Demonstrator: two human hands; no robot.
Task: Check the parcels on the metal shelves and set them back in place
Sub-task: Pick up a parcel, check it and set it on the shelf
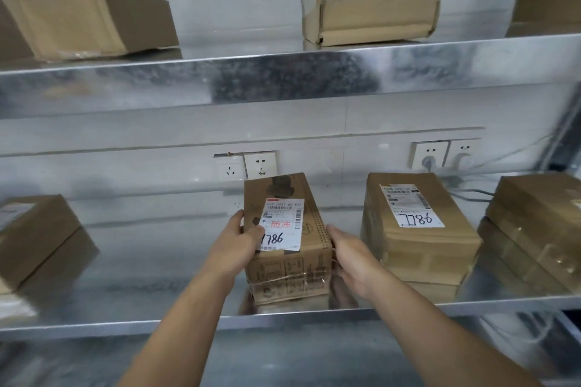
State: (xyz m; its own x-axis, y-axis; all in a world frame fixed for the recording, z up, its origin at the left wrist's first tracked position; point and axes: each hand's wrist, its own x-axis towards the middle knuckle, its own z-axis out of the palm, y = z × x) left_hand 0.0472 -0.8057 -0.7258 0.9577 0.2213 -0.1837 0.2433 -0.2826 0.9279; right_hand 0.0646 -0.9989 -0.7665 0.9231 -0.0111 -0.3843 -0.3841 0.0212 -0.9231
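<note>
Where the parcel (287, 264) (labelled) stands, left hand (236, 240) and right hand (349, 258) fingers clamp its sides.

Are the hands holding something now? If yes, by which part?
Yes, the middle box. The left hand grips its left side, thumb on the label; the right hand holds its right side.
</note>
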